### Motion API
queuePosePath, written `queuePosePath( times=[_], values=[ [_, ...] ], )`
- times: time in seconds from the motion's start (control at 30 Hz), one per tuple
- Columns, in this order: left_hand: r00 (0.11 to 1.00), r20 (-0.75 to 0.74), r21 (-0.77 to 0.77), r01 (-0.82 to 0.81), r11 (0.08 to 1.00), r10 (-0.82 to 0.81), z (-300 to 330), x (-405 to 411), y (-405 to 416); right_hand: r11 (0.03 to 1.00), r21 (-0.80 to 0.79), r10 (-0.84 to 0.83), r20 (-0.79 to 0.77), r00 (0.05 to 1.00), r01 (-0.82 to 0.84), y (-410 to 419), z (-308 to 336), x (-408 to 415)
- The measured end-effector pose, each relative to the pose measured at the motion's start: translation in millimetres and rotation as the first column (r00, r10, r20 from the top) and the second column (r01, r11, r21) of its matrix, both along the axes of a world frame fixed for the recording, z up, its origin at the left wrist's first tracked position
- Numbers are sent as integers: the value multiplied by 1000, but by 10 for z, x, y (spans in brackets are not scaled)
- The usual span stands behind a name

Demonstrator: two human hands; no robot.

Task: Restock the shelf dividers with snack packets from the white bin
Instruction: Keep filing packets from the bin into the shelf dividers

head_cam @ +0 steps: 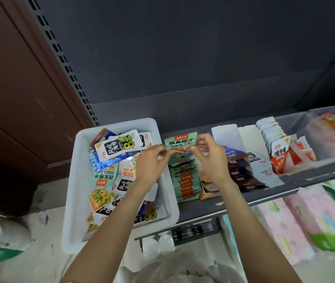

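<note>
Teal snack packet [180, 144] held upright between both hands, just above the back of the matching teal row [185, 180] in the leftmost shelf divider lane. Left hand [149, 164] pinching the packet's lower left edge, right hand [209, 158] pinching its right edge, fingers [200, 139] curled round the foil on each side; probably gripped two-handed to keep the limp packet square and face-forward while slotting behind its fellows. White bin [74, 180] parked on the shelf [207, 209] just left of the lanes, touching the teal row's side, heaped with mixed packets, including another teal one [104, 177] lying upside down. Placed so close, likely, to keep each reach short. Further right: a dark packet row [242, 172], white divider cards [226, 135], and red-and-white packets [280, 154] standing in their own lane. Plenty left in the bin, so restocking seems far from done.
</note>
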State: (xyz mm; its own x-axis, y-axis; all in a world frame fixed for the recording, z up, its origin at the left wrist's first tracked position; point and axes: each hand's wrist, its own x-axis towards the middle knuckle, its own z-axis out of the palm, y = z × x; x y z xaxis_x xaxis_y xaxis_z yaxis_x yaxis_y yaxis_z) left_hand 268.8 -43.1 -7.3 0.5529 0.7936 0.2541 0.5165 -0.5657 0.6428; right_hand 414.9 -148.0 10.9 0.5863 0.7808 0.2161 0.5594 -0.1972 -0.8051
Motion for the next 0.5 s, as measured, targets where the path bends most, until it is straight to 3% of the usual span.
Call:
queuePosePath(
  times=[0.17,0.27,0.4,0.5],
  values=[
    [995,-94,53,30,998,-25,3,-83,33,993,-117,6,183,983,16,103,-61,9],
    [998,-35,42,44,998,-42,-25,-105,12,968,-249,59,303,951,19,135,-141,30],
    [993,-90,66,85,994,-79,-26,-94,-9,985,-169,79,347,934,-21,98,-122,-2],
    [977,-190,79,113,990,-96,-41,-63,-4,969,-245,125,464,877,-8,76,-101,-40]
  ],
)
